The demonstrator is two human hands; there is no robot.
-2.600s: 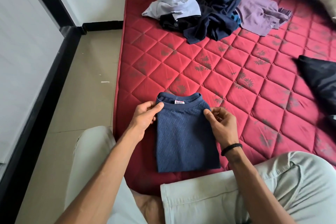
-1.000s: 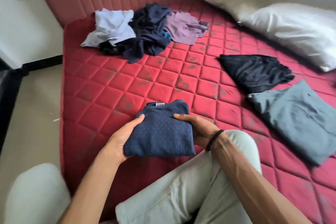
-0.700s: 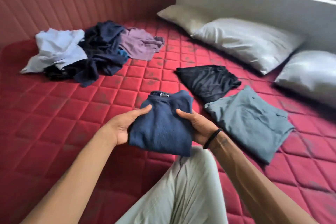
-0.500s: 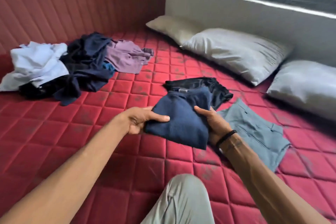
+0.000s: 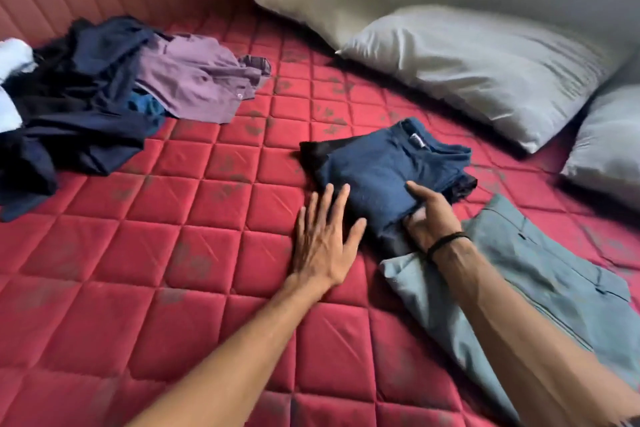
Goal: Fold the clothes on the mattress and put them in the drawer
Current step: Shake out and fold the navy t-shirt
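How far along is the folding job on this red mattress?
Done: folded grey-blue garment lies flat. In hand: right hand grips the folded navy knit top, set on a black garment; left hand lies flat beside. Left: crumpled clothes pile; no drawer visible.

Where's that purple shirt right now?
The purple shirt lies unfolded at the far left of the mattress, on the right edge of the clothes pile, beside dark navy garments.
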